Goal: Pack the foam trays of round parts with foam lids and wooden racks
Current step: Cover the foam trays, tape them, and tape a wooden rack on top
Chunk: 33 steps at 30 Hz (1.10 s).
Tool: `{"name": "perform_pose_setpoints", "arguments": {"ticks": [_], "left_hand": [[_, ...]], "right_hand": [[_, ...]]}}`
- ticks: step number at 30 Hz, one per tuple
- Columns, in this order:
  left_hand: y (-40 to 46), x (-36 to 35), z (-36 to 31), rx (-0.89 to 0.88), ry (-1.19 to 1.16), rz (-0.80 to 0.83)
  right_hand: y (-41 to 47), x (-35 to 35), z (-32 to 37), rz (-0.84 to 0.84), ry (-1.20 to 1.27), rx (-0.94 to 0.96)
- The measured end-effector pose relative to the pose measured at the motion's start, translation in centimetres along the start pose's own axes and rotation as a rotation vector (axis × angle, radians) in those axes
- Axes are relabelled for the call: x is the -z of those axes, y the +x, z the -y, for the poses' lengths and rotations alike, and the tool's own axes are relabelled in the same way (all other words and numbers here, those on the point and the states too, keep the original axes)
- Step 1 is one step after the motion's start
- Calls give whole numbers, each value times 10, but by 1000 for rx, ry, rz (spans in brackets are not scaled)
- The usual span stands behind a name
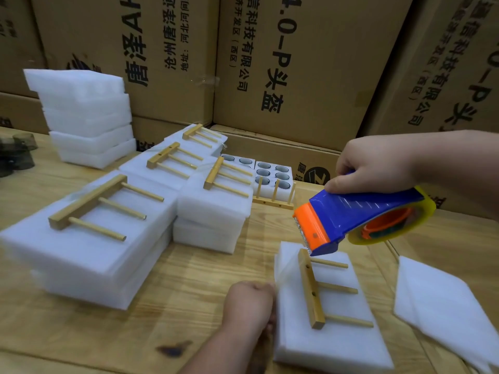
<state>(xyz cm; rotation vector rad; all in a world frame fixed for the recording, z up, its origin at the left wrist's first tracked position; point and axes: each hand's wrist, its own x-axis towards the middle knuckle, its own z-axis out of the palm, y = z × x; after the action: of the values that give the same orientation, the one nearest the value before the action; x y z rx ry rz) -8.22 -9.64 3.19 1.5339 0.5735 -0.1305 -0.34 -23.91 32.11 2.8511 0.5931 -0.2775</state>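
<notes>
- The foam pack, lower centre, with a wooden rack on top, is steadied at its edge by the curled left hand; whether it is pinched cannot be told.
- A tape dispenser is clasped in the closed right hand, blade just over the rack, apparently for strapping.

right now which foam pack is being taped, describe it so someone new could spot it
Start at the wooden table and look to its near edge, between the two hands. The pack lies flat there, with the left hand on its left side and the tape gun in the right hand above its far end. Unlike the other racked packs, it lies alone, unstacked, nearest the person.
</notes>
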Motion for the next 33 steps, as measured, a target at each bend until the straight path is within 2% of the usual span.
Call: {"name": "perform_pose_setpoints", "arguments": {"ticks": [6, 16, 22, 25, 28, 30, 32, 33], "left_hand": [[-6, 1, 0, -142, 226, -28], [-6, 1, -1, -143, 299, -40], [-6, 1, 1, -136, 282, -46], [-5, 1, 2, -122, 197, -41], [-5, 0, 4, -169, 139, -180], [-9, -3, 5, -263, 101, -287], [-15, -6, 7, -359, 36, -233], [-19, -7, 7, -376, 6, -140]], "right_hand": [[-3, -8, -10, 12, 15, -11], [-9, -19, -22, 18, 40, -28], [-15, -23, -23, 29, 60, -30], [-17, -24, -22, 23, 65, -28], [-18, -24, -21, 15, 54, -34], [-19, -25, -21, 17, 51, -36], [-19, -25, -21, 15, 46, -33], [-20, -26, -21, 14, 43, -32]]}}
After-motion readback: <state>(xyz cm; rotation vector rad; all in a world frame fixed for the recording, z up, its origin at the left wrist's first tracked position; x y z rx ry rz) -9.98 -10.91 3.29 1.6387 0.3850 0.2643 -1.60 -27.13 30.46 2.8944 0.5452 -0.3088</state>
